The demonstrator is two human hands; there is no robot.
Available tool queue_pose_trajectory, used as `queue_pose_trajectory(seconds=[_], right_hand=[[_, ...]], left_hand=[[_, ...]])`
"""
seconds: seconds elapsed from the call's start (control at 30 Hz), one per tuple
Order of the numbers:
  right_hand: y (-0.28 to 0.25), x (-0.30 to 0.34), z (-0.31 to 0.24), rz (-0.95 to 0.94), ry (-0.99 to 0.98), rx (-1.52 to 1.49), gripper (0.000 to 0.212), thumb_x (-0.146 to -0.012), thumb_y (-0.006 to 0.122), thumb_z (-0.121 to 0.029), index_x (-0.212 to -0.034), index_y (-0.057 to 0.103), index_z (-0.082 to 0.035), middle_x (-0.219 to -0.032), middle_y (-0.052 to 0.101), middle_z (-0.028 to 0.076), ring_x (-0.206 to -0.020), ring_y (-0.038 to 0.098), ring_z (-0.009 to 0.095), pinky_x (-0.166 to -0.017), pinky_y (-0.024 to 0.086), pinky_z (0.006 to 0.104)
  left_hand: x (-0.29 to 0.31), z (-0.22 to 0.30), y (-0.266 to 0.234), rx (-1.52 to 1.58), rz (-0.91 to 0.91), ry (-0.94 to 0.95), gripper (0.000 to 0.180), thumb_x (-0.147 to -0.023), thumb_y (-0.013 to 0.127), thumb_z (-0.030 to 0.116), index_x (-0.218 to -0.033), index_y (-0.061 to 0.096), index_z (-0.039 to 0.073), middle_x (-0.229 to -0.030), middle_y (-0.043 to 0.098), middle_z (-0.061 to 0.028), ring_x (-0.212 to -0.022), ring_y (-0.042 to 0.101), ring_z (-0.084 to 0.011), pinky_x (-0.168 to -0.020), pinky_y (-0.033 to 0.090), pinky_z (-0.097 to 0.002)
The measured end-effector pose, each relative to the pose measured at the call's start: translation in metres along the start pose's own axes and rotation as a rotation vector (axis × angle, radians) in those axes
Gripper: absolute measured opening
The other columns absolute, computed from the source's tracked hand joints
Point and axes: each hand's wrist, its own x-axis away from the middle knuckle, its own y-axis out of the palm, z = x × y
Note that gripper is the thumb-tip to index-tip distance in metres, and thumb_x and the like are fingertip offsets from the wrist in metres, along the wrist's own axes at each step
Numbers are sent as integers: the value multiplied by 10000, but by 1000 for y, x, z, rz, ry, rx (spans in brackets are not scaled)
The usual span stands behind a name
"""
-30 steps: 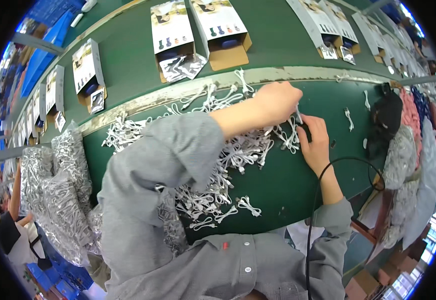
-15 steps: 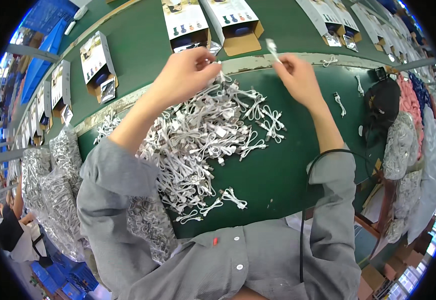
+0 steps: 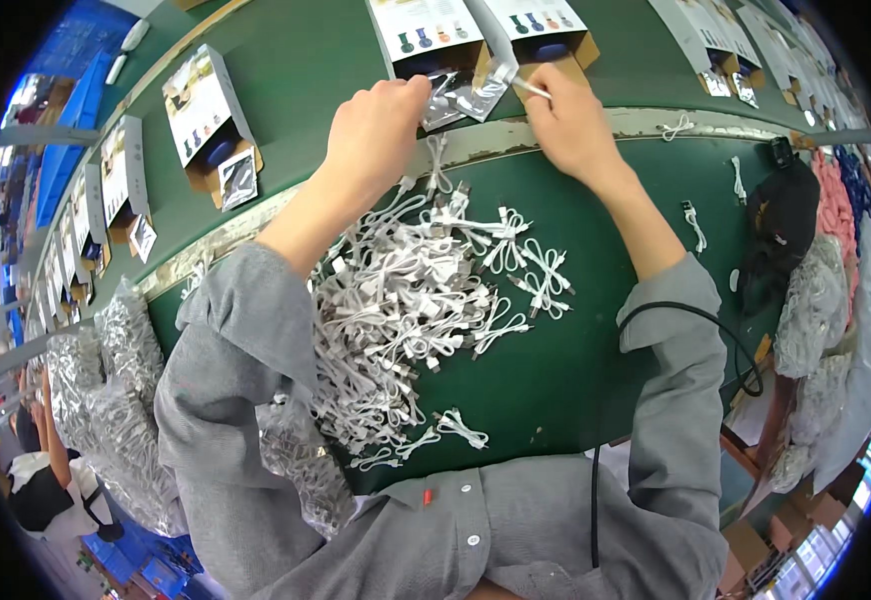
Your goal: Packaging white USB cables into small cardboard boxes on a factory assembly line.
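Note:
My left hand [image 3: 381, 125] is closed at the near edge of a silver foil pouch [image 3: 453, 97], which lies at the open flap of a white printed box [image 3: 426, 28]. Between the fingers of my right hand [image 3: 568, 118] is a white cable [image 3: 534, 89], its end beside the pouch's right side. A second white box [image 3: 536, 18] stands just right of the first, its brown flap turned out. Below my hands, a large heap of bundled white cables [image 3: 406, 300] covers the left part of the green table [image 3: 576, 370].
More open boxes with pouches stand along the green belt, such as one box [image 3: 206, 110] at left. A scuffed ledge [image 3: 496, 140] divides belt and table. Plastic bags of cables [image 3: 106, 400] hang at left. A black cap [image 3: 781, 225] sits at the table's right edge.
The boxes have shifted to the right along the belt. My left hand has come to the foil pouch. My right hand has moved inward with the cable, close to the pouch.

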Motion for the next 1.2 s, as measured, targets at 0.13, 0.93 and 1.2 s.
queue_pose_trajectory(seconds=[0.13,0.93,1.2], right_hand=[[-8,10,-11,137,-84,103,164,-900,521,-193,-995,552,-63,-811,665,178,-800,644,389,-698,478,507],[-114,-36,166,189,-455,631,195,-850,646,-114,-1045,652,-123,-890,673,85,-832,663,310,-713,527,425],[-154,-32,178,238,131,242,350,-927,490,-337,-1126,584,-65,-989,694,211,-977,655,411,-865,504,471]], left_hand=[[-10,14,8,-123,-32,32,98,-904,575,141,-983,571,82,-898,672,-120,-791,659,-385,-663,514,-493],[-131,130,66,-30,-64,63,138,-810,601,37,-881,701,-27,-860,696,-237,-816,706,-399,-713,589,-454],[-129,159,52,86,-25,161,273,-910,651,264,-957,616,-3,-807,685,-204,-806,692,-396,-709,568,-481]])
